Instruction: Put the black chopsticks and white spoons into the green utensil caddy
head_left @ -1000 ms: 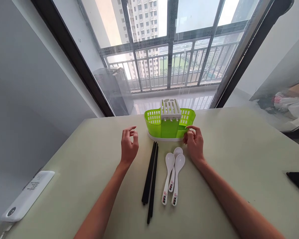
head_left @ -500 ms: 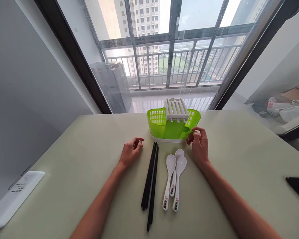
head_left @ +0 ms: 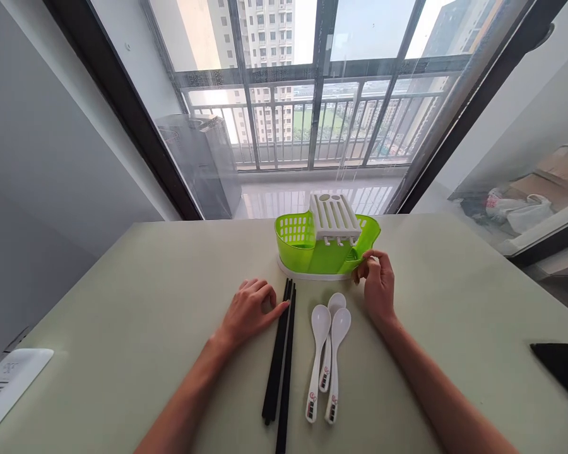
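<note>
Near the far edge of the table stands a green utensil basket [head_left: 331,260] with a white slotted top piece [head_left: 335,217] and a white base. My right hand [head_left: 379,287] pinches the basket's front right rim between thumb and fingers. A bundle of black chopsticks [head_left: 278,362] lies lengthwise in front of me. Beside its far end rests my left hand [head_left: 252,310], palm down and empty, fingers apart, the thumb stretched to the chopsticks. To their right lie three white spoons [head_left: 320,321], overlapping, bowls pointing away from me.
The pale green tabletop [head_left: 170,271] reaches to a large window with a balcony behind it. On the left edge lies a white elongated object [head_left: 16,384] with printed text. A black flat object [head_left: 563,366] lies at the right edge.
My left hand has turned palm down, spread its fingers and moved nearer to me, its thumb now at the chopsticks. My right hand stays on the basket rim. The view has shifted slightly.
</note>
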Demonstrator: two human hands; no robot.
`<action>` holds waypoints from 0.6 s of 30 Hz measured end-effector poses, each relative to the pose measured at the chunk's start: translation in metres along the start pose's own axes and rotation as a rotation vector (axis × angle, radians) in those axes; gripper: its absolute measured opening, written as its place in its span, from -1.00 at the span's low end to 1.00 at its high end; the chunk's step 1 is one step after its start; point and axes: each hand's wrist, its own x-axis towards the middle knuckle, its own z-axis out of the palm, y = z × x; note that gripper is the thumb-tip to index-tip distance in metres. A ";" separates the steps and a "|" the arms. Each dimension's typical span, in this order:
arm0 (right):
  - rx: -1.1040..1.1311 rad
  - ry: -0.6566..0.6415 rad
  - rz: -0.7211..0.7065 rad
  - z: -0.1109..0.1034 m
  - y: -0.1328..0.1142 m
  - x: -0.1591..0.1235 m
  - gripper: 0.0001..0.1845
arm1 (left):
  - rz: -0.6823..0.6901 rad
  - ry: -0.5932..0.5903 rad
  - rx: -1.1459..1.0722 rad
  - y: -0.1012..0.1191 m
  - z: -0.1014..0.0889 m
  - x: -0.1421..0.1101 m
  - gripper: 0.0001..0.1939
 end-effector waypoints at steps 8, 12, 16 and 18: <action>-0.001 0.027 0.005 0.000 -0.004 0.002 -0.89 | 0.015 -0.007 0.013 -0.002 -0.001 -0.001 -0.64; -0.009 0.032 0.013 0.001 -0.006 0.002 -0.87 | 0.009 -0.020 0.004 -0.001 -0.002 0.000 -0.63; -0.018 0.032 0.024 0.002 -0.005 0.002 -0.89 | -0.009 -0.032 -0.007 -0.002 -0.004 0.000 -0.66; -0.017 0.033 0.023 0.003 -0.004 0.002 -0.88 | -0.013 -0.039 -0.008 -0.002 -0.005 0.000 -0.66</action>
